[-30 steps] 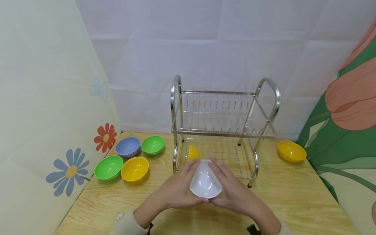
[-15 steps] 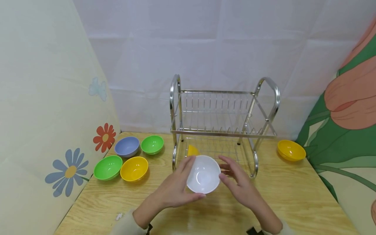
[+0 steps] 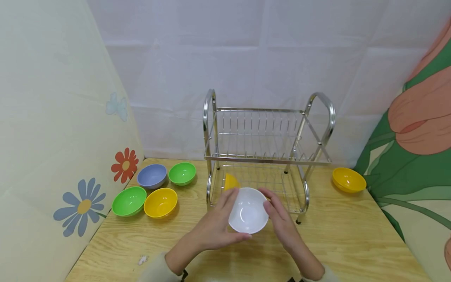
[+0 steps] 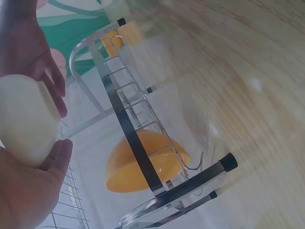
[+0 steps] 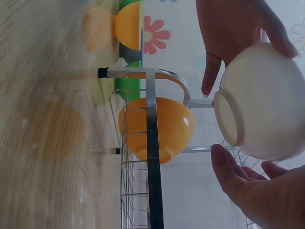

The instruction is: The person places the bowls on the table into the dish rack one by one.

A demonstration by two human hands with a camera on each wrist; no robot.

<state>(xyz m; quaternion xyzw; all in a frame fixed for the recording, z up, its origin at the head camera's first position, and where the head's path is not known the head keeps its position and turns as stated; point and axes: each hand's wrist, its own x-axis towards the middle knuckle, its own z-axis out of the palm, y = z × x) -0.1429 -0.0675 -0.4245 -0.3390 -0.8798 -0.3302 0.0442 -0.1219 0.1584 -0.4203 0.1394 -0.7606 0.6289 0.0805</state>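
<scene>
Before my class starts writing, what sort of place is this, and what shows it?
Probably a staged tabletop rather than a working kitchen: a white bowl is held before a dish rack on a wooden table, and a creased sheet hangs behind.

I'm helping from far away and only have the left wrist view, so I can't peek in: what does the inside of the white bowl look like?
Observer: The head view looks into the white bowl: it's white and shiny inside.

Operator: Ooh! Is there a blue bowl anywhere? I can't find one.

Observer: Yes, the head view shows a blue bowl, to the person's left of the rack.

Operator: Cool! Is there a picture on the wall over there?

Observer: Yes, a red flower shows on the left wall, near that bowl.
</scene>
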